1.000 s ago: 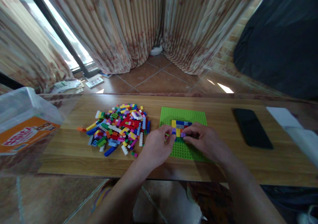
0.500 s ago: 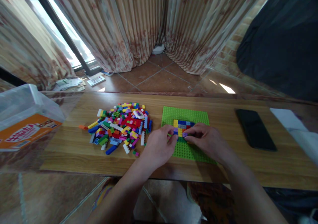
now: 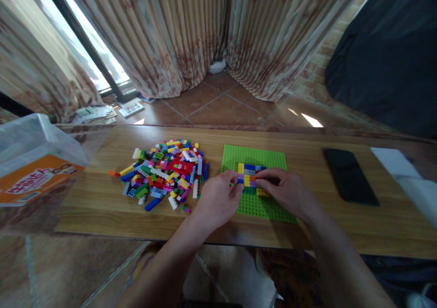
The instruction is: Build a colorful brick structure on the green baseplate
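Note:
On the light green studded baseplate sits a low block of toy building bricks in yellow, blue, grey, orange, purple and green. My left hand is at the block's left edge, thumb and forefinger closed against a blue brick there. From the other side my right hand reaches over the block, its thumb and fingertips drawn together on the bricks and covering the right part. A small purple brick shows just left of the right fingertips.
Left of the baseplate lies a heap of loose bricks in many colours. A clear plastic box with an orange label stands at the far left. A black phone and white paper lie to the right on the wooden table.
My right fingertips have moved slightly up and over the block, off its near side. The purple brick they pinched now sits among the others. My left hand has hardly moved.

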`<control>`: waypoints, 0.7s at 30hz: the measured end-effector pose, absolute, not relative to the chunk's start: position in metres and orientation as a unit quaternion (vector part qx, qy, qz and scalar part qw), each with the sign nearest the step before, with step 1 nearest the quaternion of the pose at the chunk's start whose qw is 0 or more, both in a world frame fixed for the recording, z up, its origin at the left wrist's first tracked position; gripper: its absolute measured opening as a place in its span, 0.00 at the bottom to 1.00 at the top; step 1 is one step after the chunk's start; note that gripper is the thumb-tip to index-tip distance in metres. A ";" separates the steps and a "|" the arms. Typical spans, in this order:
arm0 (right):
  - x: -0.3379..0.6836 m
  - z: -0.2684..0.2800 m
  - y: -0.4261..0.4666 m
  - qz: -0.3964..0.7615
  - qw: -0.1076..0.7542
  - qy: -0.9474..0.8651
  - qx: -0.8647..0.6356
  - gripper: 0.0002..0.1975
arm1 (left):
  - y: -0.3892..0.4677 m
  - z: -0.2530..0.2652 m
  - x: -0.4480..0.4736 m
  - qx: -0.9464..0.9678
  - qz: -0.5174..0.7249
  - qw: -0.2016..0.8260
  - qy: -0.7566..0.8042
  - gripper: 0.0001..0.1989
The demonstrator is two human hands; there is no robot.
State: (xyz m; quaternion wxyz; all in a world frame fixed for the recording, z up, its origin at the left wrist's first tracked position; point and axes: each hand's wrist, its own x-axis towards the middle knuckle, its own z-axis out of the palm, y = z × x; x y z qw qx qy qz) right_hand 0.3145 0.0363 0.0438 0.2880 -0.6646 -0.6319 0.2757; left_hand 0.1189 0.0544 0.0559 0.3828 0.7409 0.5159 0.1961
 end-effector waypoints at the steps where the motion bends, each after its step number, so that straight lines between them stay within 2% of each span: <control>1: 0.315 0.044 0.037 0.270 0.287 -0.628 -0.671 0.09 | 0.055 0.056 0.119 0.741 0.196 0.382 0.516 0.11; 10: 0.314 0.043 0.039 0.290 0.280 -0.602 -0.689 0.06 | 0.050 0.053 0.121 0.797 0.190 0.321 0.475 0.14; 21: 0.310 0.045 0.041 0.286 0.263 -0.591 -0.707 0.03 | 0.043 0.049 0.127 0.879 0.104 0.220 0.410 0.21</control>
